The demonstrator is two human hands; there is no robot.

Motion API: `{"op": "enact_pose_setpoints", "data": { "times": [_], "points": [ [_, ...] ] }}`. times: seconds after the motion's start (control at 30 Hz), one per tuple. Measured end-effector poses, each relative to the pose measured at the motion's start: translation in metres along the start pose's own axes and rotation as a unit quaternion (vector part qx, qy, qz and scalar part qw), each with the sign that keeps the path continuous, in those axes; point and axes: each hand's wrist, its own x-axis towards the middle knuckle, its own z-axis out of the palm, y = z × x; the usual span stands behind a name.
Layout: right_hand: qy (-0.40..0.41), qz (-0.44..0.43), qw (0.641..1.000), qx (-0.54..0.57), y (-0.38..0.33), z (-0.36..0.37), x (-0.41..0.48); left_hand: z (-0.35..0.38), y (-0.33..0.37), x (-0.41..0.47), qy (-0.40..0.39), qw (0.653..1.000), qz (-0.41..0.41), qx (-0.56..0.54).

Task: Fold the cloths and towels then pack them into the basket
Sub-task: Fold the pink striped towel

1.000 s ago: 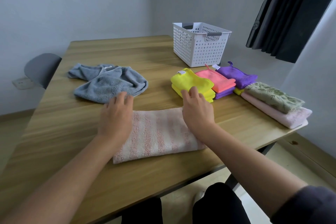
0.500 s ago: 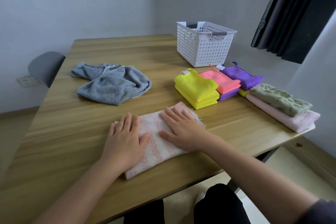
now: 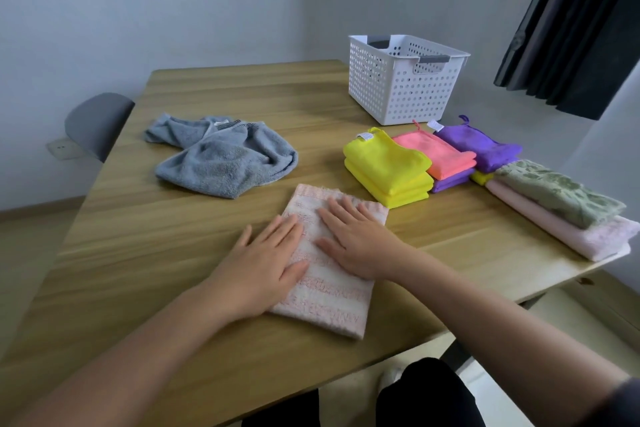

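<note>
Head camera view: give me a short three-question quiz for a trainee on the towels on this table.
1. True or false: the grey towel is already folded.
2. What do the left hand and the right hand press flat on? A. the pink striped towel B. the yellow cloths C. the white basket
3. Which towel lies on top of the pale pink towel at the right edge of the table?
Key: 1 false, it lies crumpled. 2 A. 3 the green towel.
</note>
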Motion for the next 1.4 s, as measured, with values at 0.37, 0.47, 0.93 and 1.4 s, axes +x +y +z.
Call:
{"op": "enact_pose_setpoints", "data": {
  "times": [0.37,0.47,0.93,1.4],
  "points": [
    [0.128,-0.098,0.974,0.162,0.037,0.006,0.063,-0.013,-0.036,0.070,0.229,0.928,-0.207,-0.210],
    [0.170,-0.101,0.968,0.153,0.040,0.008,0.064,-0.004,-0.039,0.073,0.270,0.908,-0.178,-0.267],
    [0.163,0.092,0.978,-0.095,0.054,-0.008,0.082,-0.004,-0.041,0.062,0.285,0.936,-0.103,-0.180],
    [0.168,0.017,0.981,0.096,0.014,0.009,0.070,-0.008,-0.045,0.058,0.199,0.872,0.022,-0.447]
  ]
}}
